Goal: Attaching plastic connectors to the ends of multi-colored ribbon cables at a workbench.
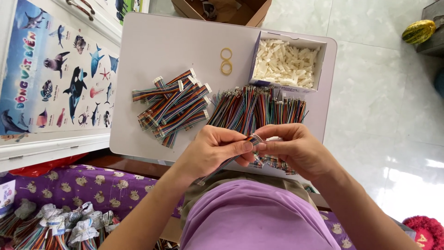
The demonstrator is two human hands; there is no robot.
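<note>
Pinch the ribbon cable [252, 139] end squarely: your left hand [213, 150] and right hand [296, 149] both grip it, fingertips meeting.

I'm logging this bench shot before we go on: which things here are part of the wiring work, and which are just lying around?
In use:
left hand and right hand pinching one multicoloured ribbon cable
loose cables
finished cables with white connectors
box of white connectors
small white table

Lying about:
two rubber bands
sea-animal poster
cardboard box
yellow-green fruit
</note>
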